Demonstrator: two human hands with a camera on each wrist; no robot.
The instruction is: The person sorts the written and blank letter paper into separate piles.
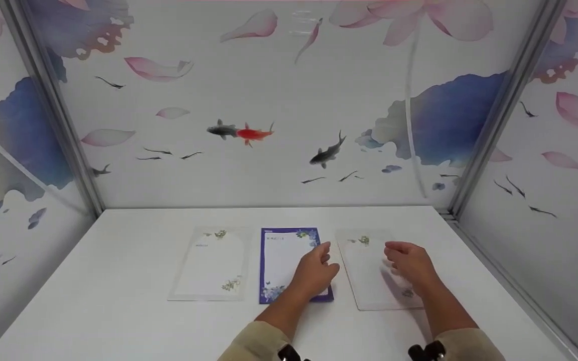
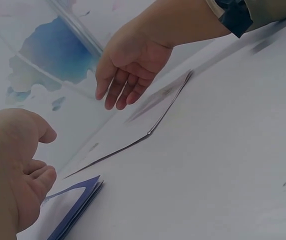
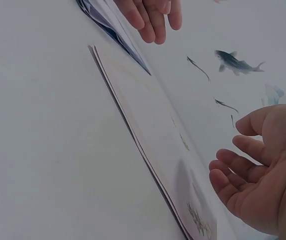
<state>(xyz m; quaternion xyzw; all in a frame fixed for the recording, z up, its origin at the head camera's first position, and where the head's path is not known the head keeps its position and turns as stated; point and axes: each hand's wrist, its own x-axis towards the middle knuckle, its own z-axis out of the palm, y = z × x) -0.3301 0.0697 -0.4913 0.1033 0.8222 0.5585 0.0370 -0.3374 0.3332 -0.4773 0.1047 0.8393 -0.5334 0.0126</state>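
Three paper pads with floral corners lie in a row on a white table. Over the right side of the middle pad [image 1: 281, 260], which has a purple-blue border, my left hand [image 1: 314, 271] hovers with loosely bent fingers and nothing in them. My right hand [image 1: 412, 263] is above the right pad [image 1: 369, 281], pale with a faint green flower print, and casts a shadow on it. Its fingers hang relaxed and hold nothing; the right wrist view shows the palm [image 3: 268, 175] apart from the paper. Part of each of these pads is hidden by the hand and forearm.
To the left lies another pale pad [image 1: 211, 271] with green flower sprigs. The white tabletop [image 1: 93, 301] reaches back to a panel [image 1: 279, 180] painted with fish and petals. Similar side panels with metal corner posts [image 1: 68, 110] enclose it.
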